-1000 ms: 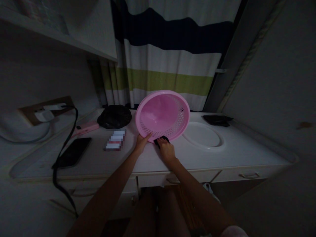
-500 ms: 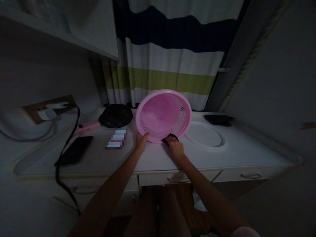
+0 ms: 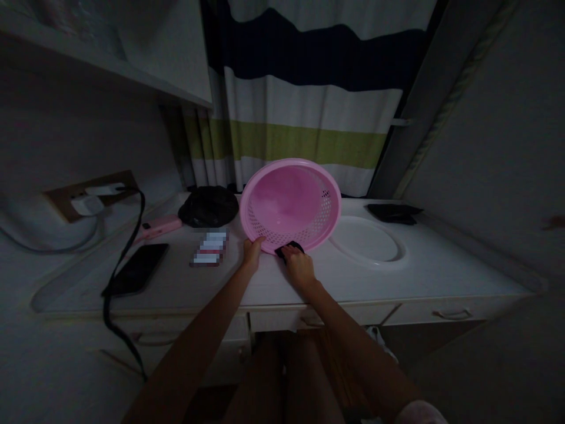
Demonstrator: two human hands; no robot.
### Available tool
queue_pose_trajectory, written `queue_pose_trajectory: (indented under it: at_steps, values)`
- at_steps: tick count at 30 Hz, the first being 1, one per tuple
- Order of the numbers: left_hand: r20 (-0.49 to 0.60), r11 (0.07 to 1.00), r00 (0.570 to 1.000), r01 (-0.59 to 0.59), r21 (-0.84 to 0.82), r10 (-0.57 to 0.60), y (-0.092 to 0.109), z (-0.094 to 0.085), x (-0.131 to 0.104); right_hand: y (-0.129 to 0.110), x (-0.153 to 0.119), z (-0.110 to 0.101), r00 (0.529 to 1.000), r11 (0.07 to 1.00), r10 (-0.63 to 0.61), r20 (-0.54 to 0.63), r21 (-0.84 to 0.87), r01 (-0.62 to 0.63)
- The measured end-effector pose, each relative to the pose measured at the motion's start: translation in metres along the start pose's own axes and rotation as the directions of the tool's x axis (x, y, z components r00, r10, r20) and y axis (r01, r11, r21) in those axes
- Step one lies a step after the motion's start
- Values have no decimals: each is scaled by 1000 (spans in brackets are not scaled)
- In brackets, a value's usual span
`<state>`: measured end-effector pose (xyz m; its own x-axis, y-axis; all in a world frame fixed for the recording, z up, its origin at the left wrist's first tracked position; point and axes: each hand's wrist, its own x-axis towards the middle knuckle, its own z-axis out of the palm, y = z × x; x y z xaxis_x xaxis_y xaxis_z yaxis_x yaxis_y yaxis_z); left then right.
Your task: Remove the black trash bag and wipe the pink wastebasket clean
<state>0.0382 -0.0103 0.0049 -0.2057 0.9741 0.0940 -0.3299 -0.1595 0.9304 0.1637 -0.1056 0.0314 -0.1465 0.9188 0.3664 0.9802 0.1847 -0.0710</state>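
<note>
A pink plastic basket [image 3: 286, 194] with a perforated side is tilted on the white desk, its open mouth facing me. My left hand [image 3: 252, 253] grips the lower left of its rim, thumb over the edge. At the bottom of the rim, my right hand [image 3: 299, 265] presses a small black cloth [image 3: 295, 244] against the basket, fingers closed on the cloth. Just right of the basket lies a white oval ring-shaped lid [image 3: 388, 259], flat on the desk.
On the left are a black bag [image 3: 208, 207], a pink device [image 3: 161, 226], a dark phone [image 3: 139, 270] and a blurred-out item [image 3: 210, 247]. A black cable [image 3: 119, 265] hangs over the front edge. A flat black pouch [image 3: 392, 213] lies back right, and a striped curtain [image 3: 304, 141] hangs behind.
My right hand has slid left along the bottom of the rim with the black cloth, closer to my left hand. The left hand keeps its hold on the basket.
</note>
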Motion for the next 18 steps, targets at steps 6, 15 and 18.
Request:
queue_pose_trajectory:
  at_steps: [6,15,18]
  values:
    - [-14,986,996,85,-141,-88,7,4,-3,-13,6,2,1000,1000,-14,-6,17,14]
    - [17,957,990,142,-252,-142,11,5,-5,-14,4,-2,998,996,-57,-36,73,60]
    - [41,934,987,160,-321,-155,11,5,-3,-17,6,-9,994,993,-90,-69,77,95]
